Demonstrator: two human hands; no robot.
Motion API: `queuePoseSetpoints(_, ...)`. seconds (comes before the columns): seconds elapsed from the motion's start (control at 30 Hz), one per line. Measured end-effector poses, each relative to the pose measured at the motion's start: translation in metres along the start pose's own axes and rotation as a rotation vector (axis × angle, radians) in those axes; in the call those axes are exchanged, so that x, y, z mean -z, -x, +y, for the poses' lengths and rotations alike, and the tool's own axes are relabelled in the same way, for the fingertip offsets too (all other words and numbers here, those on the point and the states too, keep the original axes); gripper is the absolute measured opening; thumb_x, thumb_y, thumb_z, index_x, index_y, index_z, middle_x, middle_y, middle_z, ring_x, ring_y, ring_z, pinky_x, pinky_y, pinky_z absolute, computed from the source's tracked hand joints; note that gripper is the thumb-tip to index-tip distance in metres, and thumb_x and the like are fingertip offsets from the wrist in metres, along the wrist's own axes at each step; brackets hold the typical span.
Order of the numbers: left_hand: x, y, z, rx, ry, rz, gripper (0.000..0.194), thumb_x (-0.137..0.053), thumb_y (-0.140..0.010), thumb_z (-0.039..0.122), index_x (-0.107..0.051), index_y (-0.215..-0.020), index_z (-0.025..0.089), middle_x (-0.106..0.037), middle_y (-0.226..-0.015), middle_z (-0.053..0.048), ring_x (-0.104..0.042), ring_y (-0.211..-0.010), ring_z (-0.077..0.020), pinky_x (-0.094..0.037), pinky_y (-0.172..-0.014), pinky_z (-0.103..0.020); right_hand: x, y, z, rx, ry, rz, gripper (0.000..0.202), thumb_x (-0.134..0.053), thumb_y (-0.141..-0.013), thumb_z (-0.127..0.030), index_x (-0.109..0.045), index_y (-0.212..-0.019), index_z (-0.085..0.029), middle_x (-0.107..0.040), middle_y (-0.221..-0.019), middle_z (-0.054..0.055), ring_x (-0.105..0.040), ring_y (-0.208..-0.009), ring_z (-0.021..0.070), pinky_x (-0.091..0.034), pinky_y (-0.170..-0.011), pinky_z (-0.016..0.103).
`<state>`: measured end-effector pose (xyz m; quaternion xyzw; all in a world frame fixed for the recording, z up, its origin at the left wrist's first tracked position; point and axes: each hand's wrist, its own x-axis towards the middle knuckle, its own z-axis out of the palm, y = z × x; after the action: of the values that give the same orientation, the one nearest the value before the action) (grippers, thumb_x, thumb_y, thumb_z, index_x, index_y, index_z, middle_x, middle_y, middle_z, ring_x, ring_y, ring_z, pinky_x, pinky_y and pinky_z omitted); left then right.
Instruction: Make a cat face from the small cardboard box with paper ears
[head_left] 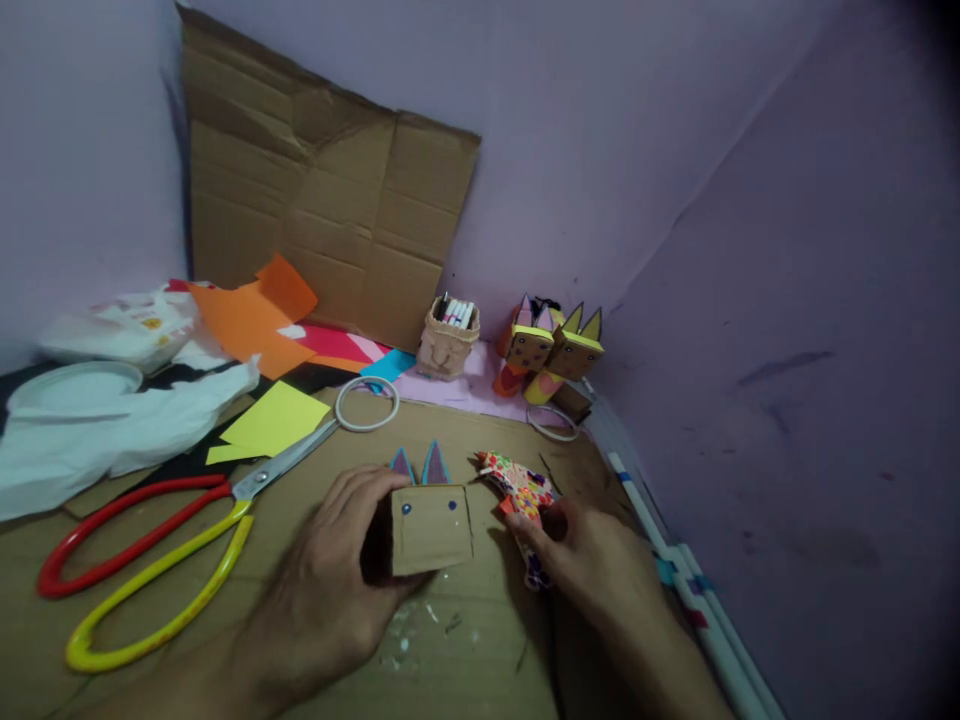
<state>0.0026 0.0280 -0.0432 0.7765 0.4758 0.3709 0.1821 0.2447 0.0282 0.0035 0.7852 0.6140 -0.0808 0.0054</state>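
Observation:
My left hand (341,560) grips a small cardboard box head (431,535) from its left side. The box has two dark eyes drawn on its front and two pointed purple ears with blue edges on top. To the right, my right hand (581,545) is closed on a flower-patterned piece (525,485), white with red, yellow and purple blooms. A bit of orange shows by the right thumb; whether it belongs to the patterned piece, I cannot tell. Cardboard (480,660) with whitish specks lies under both hands.
Large scissors (259,478) with red and yellow handles lie left of my hands. Yellow paper (277,420), orange paper (255,310) and white plastic (127,420) lie behind. A pen holder (448,350) and two eared cardboard figures (551,350) stand by the wall.

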Motion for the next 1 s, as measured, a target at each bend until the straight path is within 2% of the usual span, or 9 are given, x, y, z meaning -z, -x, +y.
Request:
queuePoseSetpoints(0.13, 0.001, 0.0, 0.0, -0.023, 0.011, 0.054, 0.052, -0.07, -0.078, 0.027, -0.044, -0.122, 0.027, -0.06, -0.118, -0.007, -0.059, -0.111, -0.0276, -0.05, -0.094, -0.044, -0.006, -0.001, -0.004, 0.014, -0.129, 0.02, 0.028, -0.06, -0.079, -0.046, -0.069, -0.071, -0.021, -0.072, -0.065, 0.009, -0.066, -0.06, 0.0273, -0.028, -0.048, 0.029)
queuePoseSetpoints(0.2, 0.001, 0.0, 0.0, -0.028, 0.013, 0.074, 0.052, -0.07, -0.077, 0.025, -0.044, -0.122, 0.028, -0.061, -0.117, -0.006, -0.06, -0.109, -0.0269, -0.05, -0.094, -0.043, -0.012, -0.003, -0.001, -0.006, -0.297, 0.04, 0.025, -0.061, -0.077, -0.042, -0.068, -0.069, -0.02, -0.069, -0.061, 0.007, -0.063, -0.059, 0.0245, -0.032, -0.049, 0.029)
queuePoseSetpoints(0.27, 0.001, 0.0, -0.001, -0.032, 0.004, 0.079, 0.054, -0.07, -0.077, 0.024, -0.043, -0.123, 0.028, -0.061, -0.118, -0.006, -0.059, -0.111, -0.0266, -0.05, -0.095, -0.044, -0.018, -0.003, 0.004, -0.055, -0.588, 0.003, 0.024, -0.066, -0.07, -0.042, -0.068, -0.069, -0.018, -0.067, -0.061, 0.005, -0.061, -0.059, 0.0224, -0.039, -0.051, 0.029)
queuePoseSetpoints(0.4, 0.001, 0.001, -0.003, -0.055, -0.012, 0.084, 0.056, -0.068, -0.077, 0.021, -0.04, -0.125, 0.027, -0.059, -0.12, -0.007, -0.058, -0.113, -0.0273, -0.049, -0.097, -0.045, -0.022, 0.004, 0.008, -0.2, -1.274, -0.064, 0.038, -0.077, -0.057, -0.042, -0.069, -0.085, -0.017, -0.062, -0.071, 0.002, -0.055, -0.061, 0.0176, -0.049, -0.048, 0.028)
queuePoseSetpoints(0.5, 0.002, 0.001, -0.004, -0.057, -0.025, 0.086, 0.057, -0.066, -0.076, 0.018, -0.039, -0.126, 0.028, -0.058, -0.121, -0.007, -0.057, -0.114, -0.0275, -0.048, -0.099, -0.046, -0.018, 0.015, 0.007, -0.168, -1.544, -0.084, 0.035, -0.082, -0.058, -0.039, -0.067, -0.082, -0.018, -0.057, -0.066, -0.001, -0.05, -0.057, 0.0137, -0.049, -0.046, 0.024)
queuePoseSetpoints(0.63, 0.004, 0.001, -0.003, -0.095, -0.069, 0.098, 0.058, -0.062, -0.076, 0.013, -0.037, -0.127, 0.027, -0.056, -0.121, -0.008, -0.053, -0.116, -0.0276, -0.044, -0.103, -0.046, -0.012, 0.027, 0.01, -0.072, -1.514, -0.216, 0.036, -0.079, -0.064, -0.045, -0.07, -0.085, -0.018, -0.057, -0.062, 0.0, -0.048, -0.053, 0.0139, -0.043, -0.04, 0.022)
queuePoseSetpoints(0.73, 0.006, 0.0, -0.002, -0.138, -0.093, 0.132, 0.056, -0.06, -0.076, 0.011, -0.038, -0.126, 0.025, -0.056, -0.118, -0.008, -0.052, -0.115, -0.0271, -0.044, -0.103, -0.045, -0.012, 0.032, 0.017, -0.005, -1.329, -0.118, 0.035, -0.075, -0.07, -0.049, -0.072, -0.086, -0.019, -0.064, -0.067, 0.005, -0.054, -0.059, 0.0172, -0.046, -0.048, 0.025)
queuePoseSetpoints(0.87, 0.006, 0.0, -0.002, -0.139, -0.095, 0.136, 0.053, -0.057, -0.077, 0.009, -0.039, -0.126, 0.023, -0.055, -0.118, -0.009, -0.05, -0.116, -0.0273, -0.043, -0.103, -0.047, -0.019, 0.039, 0.029, 0.053, -1.158, 0.009, 0.036, -0.07, -0.075, -0.052, -0.074, -0.092, -0.021, -0.074, -0.095, 0.012, -0.066, -0.088, 0.0287, -0.055, -0.076, 0.037)
queuePoseSetpoints(1.0, 0.005, -0.002, -0.003, -0.183, -0.112, 0.184, 0.051, -0.054, -0.079, 0.007, -0.042, -0.126, 0.02, -0.055, -0.118, -0.01, -0.049, -0.115, -0.0273, -0.044, -0.102, -0.047, -0.021, 0.042, 0.036, 0.105, -1.028, 0.054, 0.04, -0.07, -0.076, -0.052, -0.077, -0.101, -0.022, -0.075, -0.11, 0.014, -0.063, -0.111, 0.0364, -0.054, -0.091, 0.044)
